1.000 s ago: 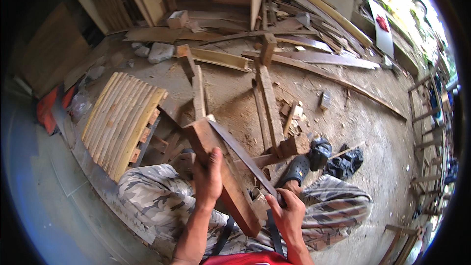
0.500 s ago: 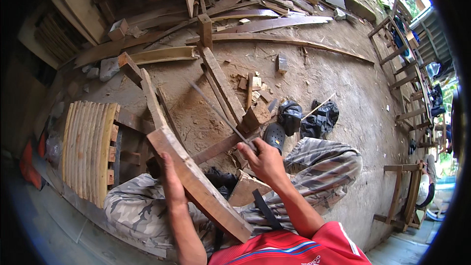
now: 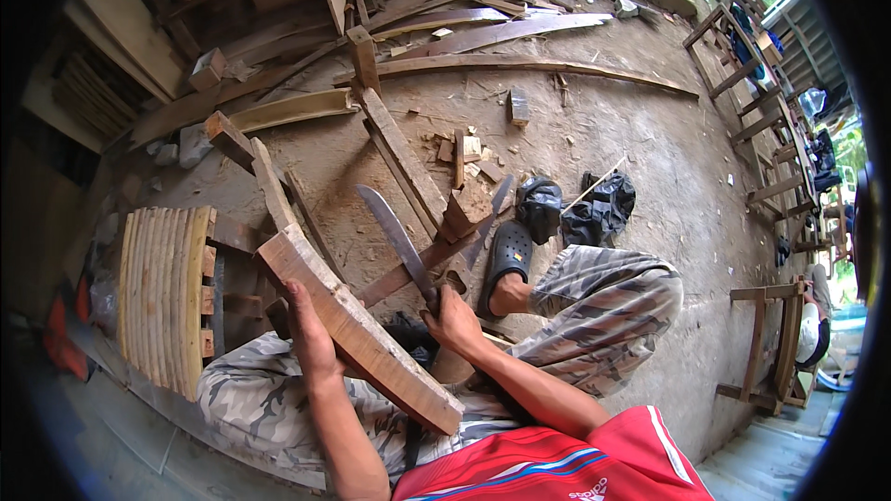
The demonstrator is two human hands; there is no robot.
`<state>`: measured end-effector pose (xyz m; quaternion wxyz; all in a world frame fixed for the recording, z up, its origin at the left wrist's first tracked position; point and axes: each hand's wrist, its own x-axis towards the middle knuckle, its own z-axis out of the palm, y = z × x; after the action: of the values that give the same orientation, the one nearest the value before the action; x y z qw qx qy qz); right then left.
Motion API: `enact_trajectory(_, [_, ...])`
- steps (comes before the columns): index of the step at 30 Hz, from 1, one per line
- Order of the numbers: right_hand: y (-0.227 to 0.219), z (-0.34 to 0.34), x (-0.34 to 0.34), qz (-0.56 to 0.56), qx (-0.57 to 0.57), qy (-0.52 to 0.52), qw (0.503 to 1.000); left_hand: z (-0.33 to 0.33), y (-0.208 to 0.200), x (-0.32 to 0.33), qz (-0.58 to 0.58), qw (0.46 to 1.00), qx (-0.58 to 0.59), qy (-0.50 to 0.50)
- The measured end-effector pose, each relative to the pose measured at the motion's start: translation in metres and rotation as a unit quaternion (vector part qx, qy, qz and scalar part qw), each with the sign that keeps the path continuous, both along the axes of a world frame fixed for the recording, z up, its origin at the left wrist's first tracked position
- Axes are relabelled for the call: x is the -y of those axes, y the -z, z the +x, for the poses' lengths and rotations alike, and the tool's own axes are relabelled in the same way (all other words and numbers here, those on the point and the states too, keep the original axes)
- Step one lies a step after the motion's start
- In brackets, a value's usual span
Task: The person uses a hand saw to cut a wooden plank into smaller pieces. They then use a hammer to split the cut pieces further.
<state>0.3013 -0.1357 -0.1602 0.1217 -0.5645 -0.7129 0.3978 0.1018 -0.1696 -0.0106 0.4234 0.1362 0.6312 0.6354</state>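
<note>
A thick, slightly curved wooden plank [image 3: 371, 341] slants across my lap, its far end up and to the left. My left hand [image 3: 313, 334] is wrapped around its left side, near the far end. In my right hand [image 3: 455, 323] is the handle of a machete [image 3: 394, 230], closed in my fingers. Its broad blade points away and to the left, beyond the plank's right edge and apart from it. Just past my right hand stands a wooden block [image 3: 467, 211], with a second blade [image 3: 488, 223] beside it.
Left of me is a slatted wooden piece [image 3: 167, 297]. Wooden beams [image 3: 404, 158] lie ahead, beside scattered wood chips [image 3: 473, 148]. A black clog [image 3: 510, 252] is on my right foot, near black plastic bags [image 3: 603, 206]. Scrap lumber [image 3: 520, 37] is piled at the back; wooden frames [image 3: 770, 148] line the right.
My right hand has moved left and nearer to me with the machete, whose blade has turned to show its flat side. My left hand and the plank have shifted slightly left.
</note>
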Motion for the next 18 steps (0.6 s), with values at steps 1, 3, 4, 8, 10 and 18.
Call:
enact_trajectory(1, [-0.002,0.001,0.0,-0.023,0.006,-0.016,1.0,-0.001,-0.001,-0.001,0.002,1.0,-0.004,0.013])
enact_trajectory(3, [-0.009,0.003,-0.001,-0.049,0.019,-0.035,0.998,0.001,-0.001,-0.003,0.006,1.0,-0.009,0.003])
enact_trajectory(4, [-0.017,0.004,-0.001,-0.053,0.026,-0.038,0.998,-0.001,0.001,-0.003,0.004,1.0,-0.008,0.004])
enact_trajectory(8, [-0.022,0.01,-0.003,-0.05,0.018,-0.039,0.998,-0.004,0.011,-0.003,-0.009,1.0,-0.018,0.007])
enact_trajectory(10, [-0.022,0.009,-0.003,-0.049,0.03,-0.043,0.997,-0.009,0.028,-0.003,-0.005,0.999,-0.032,-0.005])
enact_trajectory(18, [-0.065,0.014,-0.01,0.044,-0.045,0.02,0.998,0.0,0.024,-0.008,-0.011,1.0,-0.004,0.023])
